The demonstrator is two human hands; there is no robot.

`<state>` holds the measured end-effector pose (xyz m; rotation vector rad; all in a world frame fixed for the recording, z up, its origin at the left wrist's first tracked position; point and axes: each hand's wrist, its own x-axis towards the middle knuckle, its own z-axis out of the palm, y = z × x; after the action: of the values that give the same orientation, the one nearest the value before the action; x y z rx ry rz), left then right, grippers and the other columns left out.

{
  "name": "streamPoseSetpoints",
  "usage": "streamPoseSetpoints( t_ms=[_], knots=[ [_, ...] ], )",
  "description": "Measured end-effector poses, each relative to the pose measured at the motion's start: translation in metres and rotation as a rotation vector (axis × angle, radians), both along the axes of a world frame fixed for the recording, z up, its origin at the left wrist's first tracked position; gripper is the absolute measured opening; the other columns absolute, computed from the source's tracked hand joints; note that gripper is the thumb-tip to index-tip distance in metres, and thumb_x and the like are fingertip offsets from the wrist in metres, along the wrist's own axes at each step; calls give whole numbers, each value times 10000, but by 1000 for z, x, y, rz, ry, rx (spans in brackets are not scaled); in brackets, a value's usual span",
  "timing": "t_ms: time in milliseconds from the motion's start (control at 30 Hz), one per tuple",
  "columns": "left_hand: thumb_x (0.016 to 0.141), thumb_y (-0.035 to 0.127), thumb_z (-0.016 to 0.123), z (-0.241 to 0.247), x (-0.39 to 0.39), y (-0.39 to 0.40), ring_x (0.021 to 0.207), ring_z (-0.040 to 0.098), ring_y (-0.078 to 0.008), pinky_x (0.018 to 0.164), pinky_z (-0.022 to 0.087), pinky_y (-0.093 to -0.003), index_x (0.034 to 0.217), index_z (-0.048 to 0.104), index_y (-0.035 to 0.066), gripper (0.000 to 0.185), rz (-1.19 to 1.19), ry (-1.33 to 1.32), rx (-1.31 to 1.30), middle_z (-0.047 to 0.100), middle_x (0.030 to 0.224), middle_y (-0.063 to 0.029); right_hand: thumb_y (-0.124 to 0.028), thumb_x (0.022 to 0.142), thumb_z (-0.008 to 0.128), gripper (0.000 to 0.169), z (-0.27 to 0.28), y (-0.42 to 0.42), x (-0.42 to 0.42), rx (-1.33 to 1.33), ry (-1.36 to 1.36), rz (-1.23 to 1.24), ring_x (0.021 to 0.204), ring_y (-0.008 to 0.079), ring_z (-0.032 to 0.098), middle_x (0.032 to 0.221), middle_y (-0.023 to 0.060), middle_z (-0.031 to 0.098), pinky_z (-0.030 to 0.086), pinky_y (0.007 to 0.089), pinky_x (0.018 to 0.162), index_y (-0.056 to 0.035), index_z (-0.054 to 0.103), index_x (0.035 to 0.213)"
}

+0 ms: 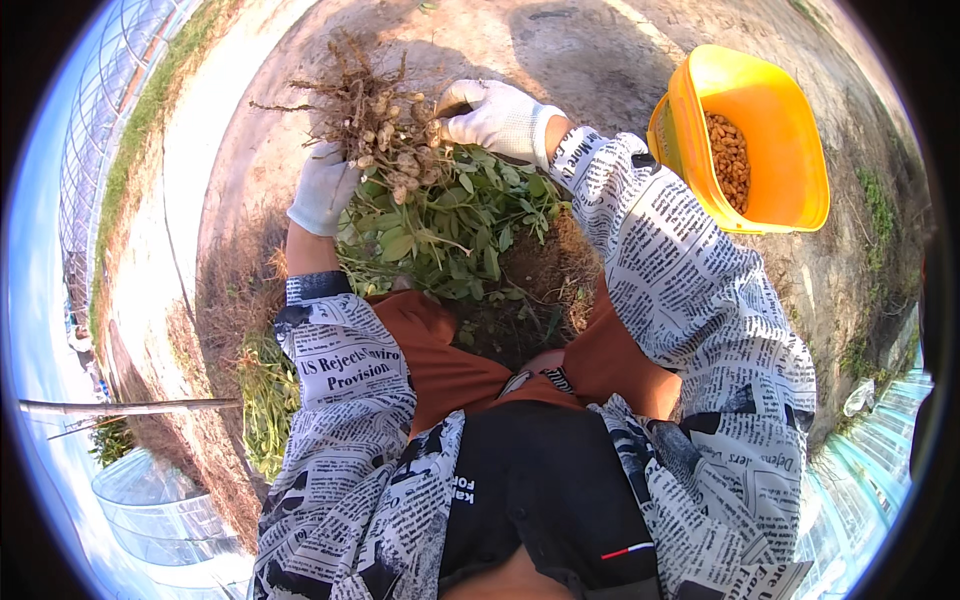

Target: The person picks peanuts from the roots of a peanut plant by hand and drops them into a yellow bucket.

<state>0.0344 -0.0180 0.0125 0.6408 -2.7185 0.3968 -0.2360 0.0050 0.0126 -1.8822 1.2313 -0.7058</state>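
A bunch of uprooted peanut plants lies before me, its dry roots and peanut pods (390, 142) at the far end and its green leaves (450, 225) nearer my knees. My left hand (325, 187), in a white glove, is closed around the bunch just below the roots, its fingertips partly hidden. My right hand (499, 120), also in a white glove, has thumb and fingers at a peanut pod on the right side of the cluster. To the right a yellow plastic bucket (780, 150) stands tilted in the view, with loose peanuts (727, 161) inside.
Pale bare ground (592, 60) surrounds the plants. More pulled green plants (266, 405) lie at the left beside dry stalks. Greenhouse frames (97, 135) rise at the far left, and clear plastic sheeting (855, 480) shows at lower right.
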Motion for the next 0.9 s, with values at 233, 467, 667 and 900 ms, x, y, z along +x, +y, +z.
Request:
streamPoseSetpoints(
  t_ms=[233,467,667,900],
  knots=[
    [624,71,540,12,-15,4,744,572,-242,697,445,-359,695,613,25,111,-91,8,-98,619,750,-97,-233,785,605,315,-12,-3,-14,103,-221,107,766,138,544,840,53,572,452,253,645,-55,537,1035],
    [580,121,563,1,-9,-2,638,554,-185,644,433,-315,603,580,87,45,-137,-40,-123,575,613,-30,-123,729,431,251,-10,8,-8,-91,186,205,692,260,531,759,135,538,424,356,641,-22,523,939],
    [602,129,564,2,-16,0,636,554,-173,644,435,-312,642,614,99,71,-110,-13,-163,587,626,-17,-125,769,431,204,-13,19,-3,-164,86,115,793,354,538,845,178,547,423,396,682,-34,486,943],
    [652,139,540,-8,-5,-9,676,557,-188,668,432,-324,704,625,86,112,-136,-52,-175,601,680,-32,-134,801,439,178,-15,27,-5,-245,162,122,786,343,545,871,166,554,437,377,712,-63,490,955]
  ],
)
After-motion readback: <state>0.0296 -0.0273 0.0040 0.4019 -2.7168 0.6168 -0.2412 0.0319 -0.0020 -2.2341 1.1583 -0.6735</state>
